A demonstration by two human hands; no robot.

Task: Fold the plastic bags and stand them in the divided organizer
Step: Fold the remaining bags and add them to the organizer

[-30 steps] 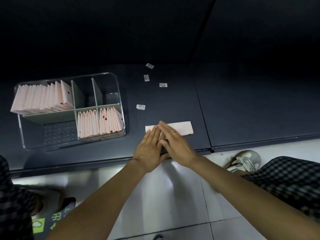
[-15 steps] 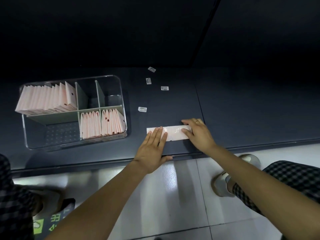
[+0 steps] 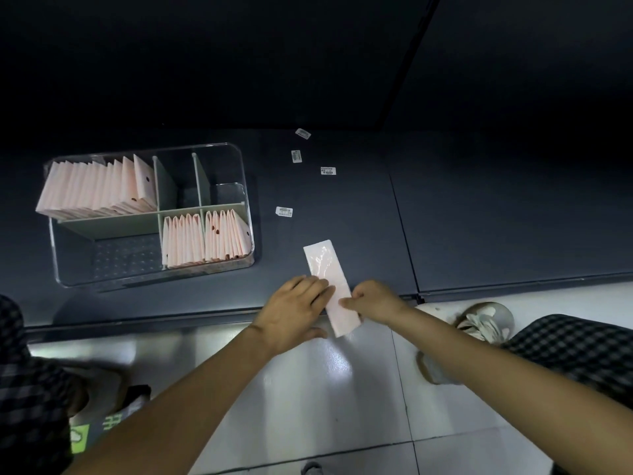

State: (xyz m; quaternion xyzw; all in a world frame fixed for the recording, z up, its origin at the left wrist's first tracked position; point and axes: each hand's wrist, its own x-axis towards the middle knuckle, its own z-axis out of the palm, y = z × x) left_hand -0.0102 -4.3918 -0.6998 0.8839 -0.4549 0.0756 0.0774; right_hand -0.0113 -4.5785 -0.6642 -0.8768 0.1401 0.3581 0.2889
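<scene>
We are mid-fold: the bag strip lies lengthwise on the desk, near end overhanging. Our left hand presses it flat-fingered; our right hand pinches its edge. Next, fold it shorter, then stand it in the organizer.

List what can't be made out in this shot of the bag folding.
- Head view: print on the four small labels on the dark table is too small to read.
- The folded pink bag strip is partly covered by the left hand and right hand; the right hand's grip is hidden beneath it.
- The clear organizer: bag counts are uncertain, since the packed bags overlap.
- Background above the table is too dark.
</scene>
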